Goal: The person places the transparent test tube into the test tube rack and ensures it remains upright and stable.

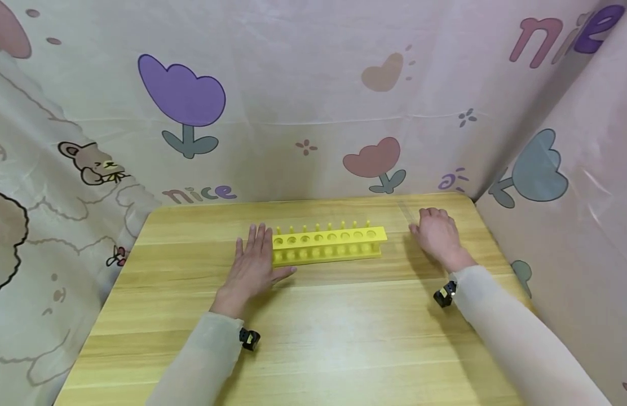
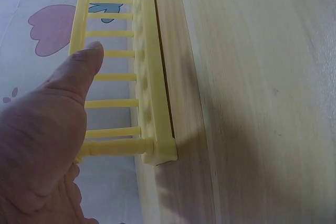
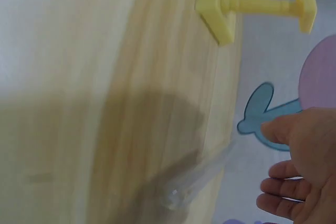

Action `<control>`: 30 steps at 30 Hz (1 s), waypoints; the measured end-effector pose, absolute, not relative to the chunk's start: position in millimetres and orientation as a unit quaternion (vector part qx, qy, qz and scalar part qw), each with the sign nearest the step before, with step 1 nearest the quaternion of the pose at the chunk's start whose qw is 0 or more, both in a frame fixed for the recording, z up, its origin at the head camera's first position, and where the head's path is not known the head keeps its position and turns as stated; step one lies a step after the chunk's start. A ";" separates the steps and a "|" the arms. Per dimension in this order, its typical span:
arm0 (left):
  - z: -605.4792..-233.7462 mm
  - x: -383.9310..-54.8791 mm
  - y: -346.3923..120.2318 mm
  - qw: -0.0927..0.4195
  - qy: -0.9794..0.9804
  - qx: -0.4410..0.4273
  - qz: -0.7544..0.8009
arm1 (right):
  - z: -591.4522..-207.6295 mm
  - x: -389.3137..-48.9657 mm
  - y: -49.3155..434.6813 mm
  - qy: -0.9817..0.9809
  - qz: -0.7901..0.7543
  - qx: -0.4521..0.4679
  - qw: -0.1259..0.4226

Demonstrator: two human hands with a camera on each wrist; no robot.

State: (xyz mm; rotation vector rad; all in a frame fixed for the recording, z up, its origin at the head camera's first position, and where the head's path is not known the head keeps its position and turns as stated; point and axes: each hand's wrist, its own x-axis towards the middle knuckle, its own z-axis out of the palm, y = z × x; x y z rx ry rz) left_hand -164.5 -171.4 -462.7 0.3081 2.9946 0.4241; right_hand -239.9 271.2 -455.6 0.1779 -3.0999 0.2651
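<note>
A yellow test tube rack (image 1: 331,251), with a row of round holes and pegs along its back, stands on the wooden table. At the rack's left end rests my left hand (image 1: 250,268), its fingers straight and its thumb stretched along the front. In the left wrist view, the thumb (image 2: 79,74) overlaps the rack's upper plate; the other fingers are mostly hidden. To the right of the rack, my right hand (image 1: 437,234) hovers with loosely bent fingers. Beside it lies a clear tube (image 3: 197,182), faint in the head view; nothing shows between the thumb and fingers.
The wooden table (image 1: 339,332) reaches back to a patterned curtain (image 1: 288,73), which also hangs at both sides. Small black devices sit at each wrist, one by the left sleeve (image 1: 202,352) and one by the right sleeve (image 1: 511,327).
</note>
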 end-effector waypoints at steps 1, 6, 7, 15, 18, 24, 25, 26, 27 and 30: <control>-462.3 -164.2 -171.1 0.050 0.984 0.102 0.139 | -454.8 -243.5 273.2 -0.995 0.079 0.058 0.005; -460.7 -163.9 -170.1 0.044 0.984 0.108 0.135 | -452.9 -258.1 280.1 -0.996 0.055 0.063 -0.015; -460.4 -163.8 -170.1 0.042 0.984 0.109 0.133 | -452.5 -260.2 280.5 -0.997 0.051 0.063 -0.017; -459.1 -163.7 -170.3 0.044 0.984 0.109 0.133 | -453.4 -274.7 280.6 -0.995 0.051 0.060 -0.058; -458.6 -163.1 -170.3 0.046 0.984 0.109 0.131 | -454.0 -279.8 280.1 -0.994 0.044 0.053 -0.082; -458.9 -163.2 -170.1 0.052 0.984 0.109 0.132 | -456.4 -288.1 280.2 -0.990 0.033 0.027 -0.136; -458.9 -163.3 -170.1 0.051 0.984 0.110 0.131 | -456.4 -288.9 279.9 -0.989 0.035 0.021 -0.144; -458.9 -163.3 -169.9 0.051 0.984 0.110 0.130 | -456.5 -289.8 280.1 -0.987 0.037 0.017 -0.154; -458.9 -163.3 -169.9 0.051 0.984 0.109 0.130 | -456.3 -290.5 280.0 -0.986 0.038 0.013 -0.163; -459.3 -163.2 -169.9 0.050 0.984 0.108 0.130 | -455.4 -292.3 279.1 -0.983 0.040 0.009 -0.180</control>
